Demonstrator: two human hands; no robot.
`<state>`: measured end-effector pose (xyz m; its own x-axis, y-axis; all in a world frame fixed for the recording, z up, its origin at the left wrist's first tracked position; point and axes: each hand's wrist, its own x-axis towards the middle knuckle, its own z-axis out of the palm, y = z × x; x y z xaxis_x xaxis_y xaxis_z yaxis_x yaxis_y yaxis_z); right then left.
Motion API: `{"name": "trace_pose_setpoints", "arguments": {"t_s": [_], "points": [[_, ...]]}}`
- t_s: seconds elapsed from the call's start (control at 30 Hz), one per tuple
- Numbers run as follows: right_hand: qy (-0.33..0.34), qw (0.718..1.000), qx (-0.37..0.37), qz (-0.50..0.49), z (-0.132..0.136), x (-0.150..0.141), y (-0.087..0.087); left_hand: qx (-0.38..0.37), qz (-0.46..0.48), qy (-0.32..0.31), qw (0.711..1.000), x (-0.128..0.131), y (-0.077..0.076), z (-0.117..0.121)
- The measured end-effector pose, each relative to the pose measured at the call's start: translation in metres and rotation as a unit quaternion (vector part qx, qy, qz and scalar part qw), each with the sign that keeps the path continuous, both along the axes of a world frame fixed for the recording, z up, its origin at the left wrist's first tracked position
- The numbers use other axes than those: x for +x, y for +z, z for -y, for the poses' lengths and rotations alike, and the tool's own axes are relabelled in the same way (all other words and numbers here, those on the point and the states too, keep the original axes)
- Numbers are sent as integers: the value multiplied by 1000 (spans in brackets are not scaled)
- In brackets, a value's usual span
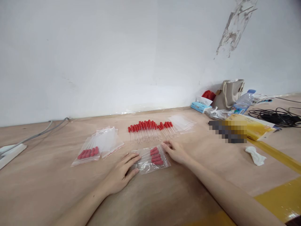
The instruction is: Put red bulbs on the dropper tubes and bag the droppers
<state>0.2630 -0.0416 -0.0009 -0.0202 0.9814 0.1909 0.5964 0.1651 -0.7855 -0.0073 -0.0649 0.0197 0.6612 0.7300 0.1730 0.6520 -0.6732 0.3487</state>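
Observation:
A clear zip bag (145, 165) lies flat on the table in front of me, with several red-bulbed glass droppers (155, 156) inside. My left hand (123, 171) rests on the bag's left end, fingers stretched out and thumb apart. At its upper right corner, my right hand (172, 150) has its fingers curled together on the bag's edge. Behind the bag, loose droppers (147, 125) lie in a row, red bulbs toward the wall. To the left sits another filled zip bag (88, 153), overlapping a stack of bags (109, 141).
More flat bags (181, 123) lie right of the loose droppers. Farther right are a tissue pack (201, 107), cloth bag (228, 95), plastic bottle (244, 102), yellow package (252, 127), black cables (279, 116) and crumpled tissue (256, 156). A grey cable (35, 136) runs along the left.

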Motion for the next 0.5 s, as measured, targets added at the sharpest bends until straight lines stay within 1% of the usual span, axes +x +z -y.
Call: {"name": "trace_pose_setpoints", "arguments": {"t_s": [0.1, 0.13, 0.17, 0.23, 0.27, 0.3, 0.37, 0.4, 0.43, 0.5], "points": [[12, 999, -25, 46, 6, -5, 5, -1, 3, -4, 1000, 0, 0, 0], [15, 999, -28, 42, 7, -8, 6, -2, 6, -4, 1000, -1, 0, 0], [20, 999, -32, 19, 9, -10, 6, -4, 9, -4, 1000, -1, 0, 0], [52, 994, -52, -79, 12, -13, 7, -10, 15, 1, 1000, -1, 0, 0], [80, 983, -74, -150, 13, -14, 8, -13, 20, 5, 1000, -1, 0, 0], [109, 963, -101, -223, 15, -15, 9, -14, 27, 13, 999, -1, 0, 0], [148, 912, -163, -345, 18, -15, 11, -7, 51, 41, 998, -1, -1, 0], [154, 889, -189, -387, 20, -15, 12, 2, 68, 64, 996, -1, -1, 0], [151, 872, -207, -416, 20, -14, 13, 10, 88, 94, 992, 0, -1, 0], [130, 854, -219, -454, 20, -13, 14, 9, 130, 150, 980, 0, 0, -1]]}}
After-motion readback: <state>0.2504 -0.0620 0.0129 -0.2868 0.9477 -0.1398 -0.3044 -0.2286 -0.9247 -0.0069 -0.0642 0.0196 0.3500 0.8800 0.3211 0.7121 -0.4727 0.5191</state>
